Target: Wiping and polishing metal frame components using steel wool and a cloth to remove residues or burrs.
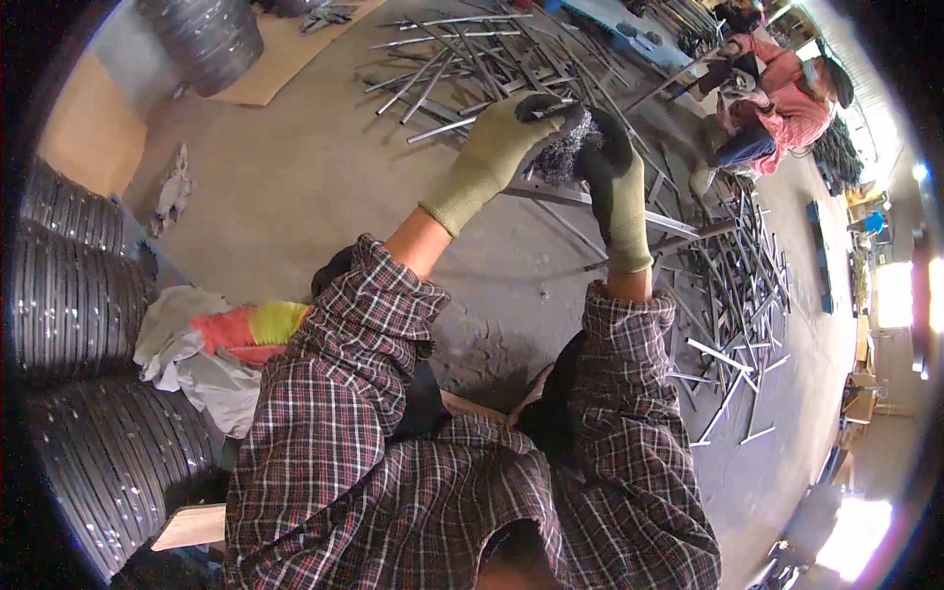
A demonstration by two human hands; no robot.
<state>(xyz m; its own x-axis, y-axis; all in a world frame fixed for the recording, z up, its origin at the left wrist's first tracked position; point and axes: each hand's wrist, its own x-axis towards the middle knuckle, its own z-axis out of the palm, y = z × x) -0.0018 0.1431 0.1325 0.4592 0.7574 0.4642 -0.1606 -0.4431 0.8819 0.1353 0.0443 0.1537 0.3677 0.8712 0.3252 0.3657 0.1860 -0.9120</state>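
Both of my hands wear pale green gloves with dark coated fingers, and they are raised in front of me. Between them is a tangled grey wad that looks like steel wool (559, 162). My left hand (519, 138) is closed on it from the left, fingertips at its top. On the other side my right hand (614, 167) curls round it. Just below the wad runs a grey metal bar (560, 196), partly hidden by my right hand. I cannot tell whether either hand touches the bar.
Heaps of loose metal bars lie on the floor ahead (492, 54) and to the right (728, 295). Black ribbed stacks (79, 305) stand at left, beside grey cloths (182, 334) and a red-and-yellow glove (246, 334). A co-worker in a red shirt (787, 108) sits at upper right.
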